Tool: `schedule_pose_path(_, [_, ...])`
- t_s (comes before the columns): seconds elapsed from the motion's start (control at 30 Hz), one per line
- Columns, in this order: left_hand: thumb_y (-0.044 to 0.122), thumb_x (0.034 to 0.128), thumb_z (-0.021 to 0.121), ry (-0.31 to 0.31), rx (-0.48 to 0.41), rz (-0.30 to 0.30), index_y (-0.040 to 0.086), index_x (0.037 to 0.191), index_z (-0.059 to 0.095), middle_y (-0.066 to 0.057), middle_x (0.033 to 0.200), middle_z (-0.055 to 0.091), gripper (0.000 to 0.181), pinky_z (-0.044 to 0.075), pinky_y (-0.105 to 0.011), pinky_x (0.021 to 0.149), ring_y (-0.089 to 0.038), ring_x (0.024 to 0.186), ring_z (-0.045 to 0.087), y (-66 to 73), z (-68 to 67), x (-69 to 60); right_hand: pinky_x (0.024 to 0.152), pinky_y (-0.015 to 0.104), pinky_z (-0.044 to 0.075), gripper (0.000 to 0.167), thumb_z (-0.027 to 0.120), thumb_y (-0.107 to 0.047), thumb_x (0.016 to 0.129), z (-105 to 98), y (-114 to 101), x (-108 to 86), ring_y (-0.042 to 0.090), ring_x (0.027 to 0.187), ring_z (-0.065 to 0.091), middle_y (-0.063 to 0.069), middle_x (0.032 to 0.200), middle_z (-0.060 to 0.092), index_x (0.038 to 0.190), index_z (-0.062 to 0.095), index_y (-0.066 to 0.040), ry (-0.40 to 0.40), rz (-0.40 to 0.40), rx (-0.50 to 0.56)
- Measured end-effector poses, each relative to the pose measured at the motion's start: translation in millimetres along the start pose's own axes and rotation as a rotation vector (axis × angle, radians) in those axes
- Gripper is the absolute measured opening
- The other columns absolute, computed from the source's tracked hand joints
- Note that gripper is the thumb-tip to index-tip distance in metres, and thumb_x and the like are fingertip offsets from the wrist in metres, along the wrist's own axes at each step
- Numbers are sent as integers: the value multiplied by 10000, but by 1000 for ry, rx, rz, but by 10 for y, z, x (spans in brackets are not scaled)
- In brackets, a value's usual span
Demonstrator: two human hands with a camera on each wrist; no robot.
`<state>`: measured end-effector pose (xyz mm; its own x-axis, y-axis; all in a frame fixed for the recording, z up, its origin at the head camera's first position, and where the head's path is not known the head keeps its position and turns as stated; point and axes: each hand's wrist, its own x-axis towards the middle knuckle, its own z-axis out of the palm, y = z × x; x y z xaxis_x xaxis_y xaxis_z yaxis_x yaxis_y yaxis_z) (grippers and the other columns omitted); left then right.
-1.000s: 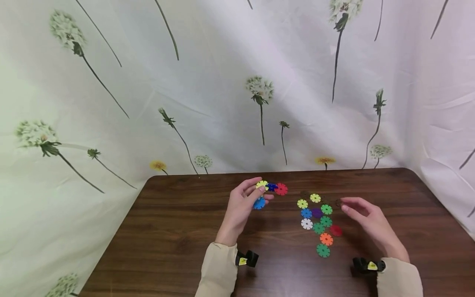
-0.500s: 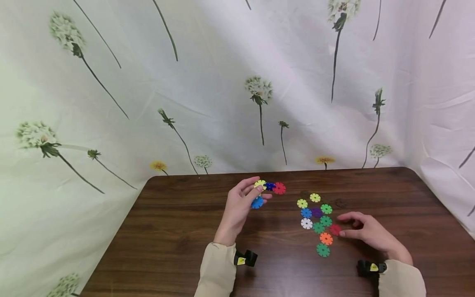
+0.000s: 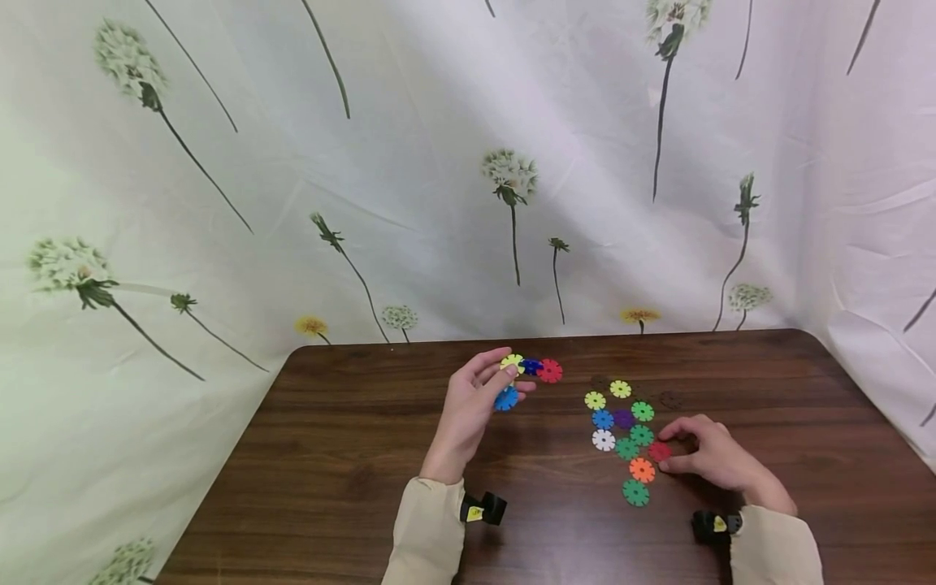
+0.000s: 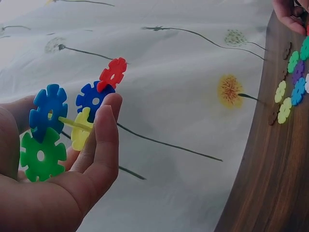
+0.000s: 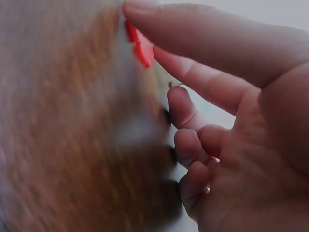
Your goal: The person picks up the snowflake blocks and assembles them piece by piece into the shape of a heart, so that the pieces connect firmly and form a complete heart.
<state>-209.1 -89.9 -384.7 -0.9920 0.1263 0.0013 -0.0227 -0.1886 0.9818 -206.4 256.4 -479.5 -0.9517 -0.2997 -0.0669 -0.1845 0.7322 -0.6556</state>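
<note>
Dark wood bench (image 3: 329, 455): carries every loose piece and lies below both my hands.

Left hand (image 3: 470, 406): raised over the bench, thumb and fingers gripping a linked chain (image 4: 81, 133) of notched discs. I judge a light hold sufficient; a hard squeeze could strain the joints.

Right hand (image 3: 720, 455): low at the bench, thumb and index finger pinching a red disc (image 3: 660, 452) by opposite edges. Whether that disc is clear of the surface, I cannot tell.

Loose discs (image 3: 624, 418): grouped flat between my 2 hands, to the right of the chain.

Red disc: at the right side of that group, just beside a green disc (image 3: 641, 435) and an orange disc (image 3: 642, 470). Recommended: lift it straight up, since dragging sideways would probably disturb these 2 neighbours, and leave at least 1 rim notch uncovered.
</note>
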Motion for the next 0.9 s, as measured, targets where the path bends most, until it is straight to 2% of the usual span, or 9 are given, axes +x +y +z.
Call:
schedule_pose_path(0.17, [118,955,596,1,-7,-7,50,1312,526,-258,1168,602,369,580,-310,831,-175,851,732,-7,1,2,788,357,375,296,819,-290,744,1,-31,7,244,983,461,51,989,582,944,677,-126,-5,24,-2])
schedule_pose_path(0.4, [126,949,610,4,-9,-8,59,1311,528,-158,1094,645,377,581,-298,821,-189,856,732,-22,5,-9,773,344,363,284,823,-281,742,-9,-48,-1,254,978,455,54,980,584,897,660,-107,-32,56,25])
schedule_pose_path(0.5, [124,953,603,-1,10,4,88,1315,534,-145,1065,644,370,581,-304,822,-205,873,733,-27,1,-12,752,313,370,299,828,-286,734,-13,-35,-6,215,931,463,46,961,580,886,641,-109,-37,58,42])
schedule_pose_path(0.73, [116,960,587,-11,20,35,116,1297,568,-288,1123,576,337,584,-300,812,-185,860,732,-19,-16,-3,656,226,420,305,788,-203,783,-41,12,-14,100,727,516,55,827,591,931,575,-44,-77,45,204])
schedule_pose_path(0.9, [108,967,575,-13,22,33,107,1299,570,-302,1147,559,333,584,-301,813,-185,864,732,-5,-8,-4,657,224,416,282,758,-187,817,-52,46,-12,90,711,523,52,818,598,942,559,-31,-79,44,217])
